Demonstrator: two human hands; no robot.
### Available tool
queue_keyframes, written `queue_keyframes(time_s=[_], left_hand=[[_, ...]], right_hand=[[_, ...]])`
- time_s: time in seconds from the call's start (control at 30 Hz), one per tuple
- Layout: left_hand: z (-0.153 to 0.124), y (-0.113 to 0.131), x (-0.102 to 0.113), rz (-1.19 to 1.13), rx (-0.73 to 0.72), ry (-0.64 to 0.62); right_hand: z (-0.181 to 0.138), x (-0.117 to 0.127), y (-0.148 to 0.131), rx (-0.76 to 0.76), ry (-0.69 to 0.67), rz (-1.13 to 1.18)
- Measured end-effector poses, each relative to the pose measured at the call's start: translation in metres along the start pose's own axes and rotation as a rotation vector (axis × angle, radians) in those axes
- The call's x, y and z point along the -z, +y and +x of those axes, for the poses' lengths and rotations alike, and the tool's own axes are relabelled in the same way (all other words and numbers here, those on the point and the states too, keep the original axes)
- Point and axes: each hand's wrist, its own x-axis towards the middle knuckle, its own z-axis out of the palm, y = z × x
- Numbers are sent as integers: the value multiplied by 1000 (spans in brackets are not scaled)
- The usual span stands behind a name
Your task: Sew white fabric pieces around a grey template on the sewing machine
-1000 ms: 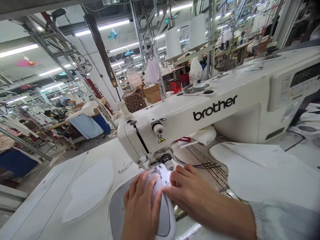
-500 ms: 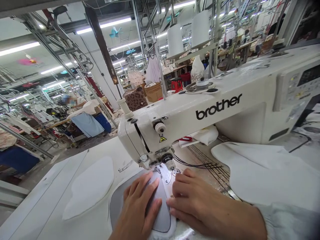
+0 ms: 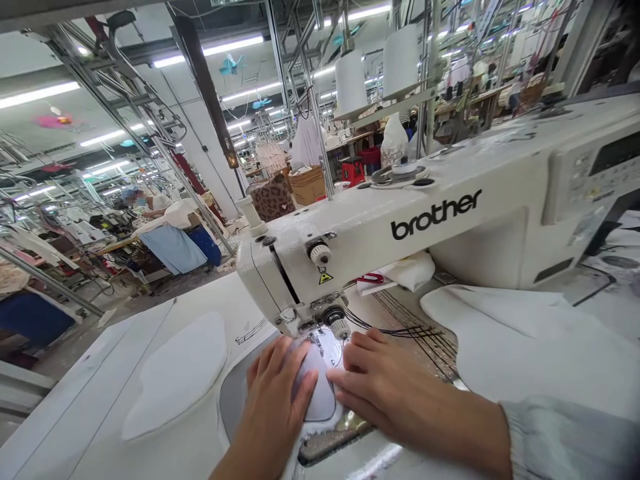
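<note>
A grey panel (image 3: 235, 393) lies over a white fabric piece (image 3: 325, 425) under the presser foot (image 3: 316, 341) of a white sewing machine (image 3: 345, 233). My left hand (image 3: 275, 387) rests flat on the panel, fingers spread, just in front and to the left of the needle area. At the panel's right edge is my right hand (image 3: 375, 380). Its fingers are bent and close together, with the fingertips on the fabric's edge beside the lit metal needle plate (image 3: 334, 347). The exact grip of those fingertips is partly hidden.
A cut white fabric piece (image 3: 180, 373) lies on the table at left. More white fabric (image 3: 525, 340) spreads at right. Red-handled snips (image 3: 371, 278) lie behind the needle area. Thread cones (image 3: 351, 83) stand above the machine. A co-worker (image 3: 143, 200) sits far left.
Both hands and the grey panel have moved forward, deeper under the machine head. The panel's near edge has drawn away, and a dark-edged metal strip in the table now shows in front.
</note>
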Motion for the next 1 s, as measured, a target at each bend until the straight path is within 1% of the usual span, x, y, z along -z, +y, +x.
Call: queue_keyframes(time_s=[0.13, 0.2, 0.27, 0.4, 0.5, 0.6, 0.73, 0.9, 1.0], left_hand=[[6, -3, 2, -4, 22, -63], [8, -5, 6, -14, 24, -56], [8, -7, 10, -76, -27, -60], [6, -9, 18, -274, -208, -102], [5, -8, 20, -298, -250, -91], [5, -7, 20, -263, -262, -75], [6, -8, 17, -225, -262, -40], [8, -9, 11, -180, -198, 14], [9, -7, 8, -183, -156, 41]], right_hand=[[1, -3, 2, 4, 29, -63], [2, -1, 1, 11, 16, -78], [2, 3, -1, 45, -29, -56], [1, 11, -6, 95, -72, 8], [1, 12, -7, 82, -78, 11], [1, 9, -6, 59, -77, 10], [-1, 1, -3, 26, -26, -2], [-3, -11, 1, -2, 42, -40], [-1, -14, 1, -31, 53, -71]])
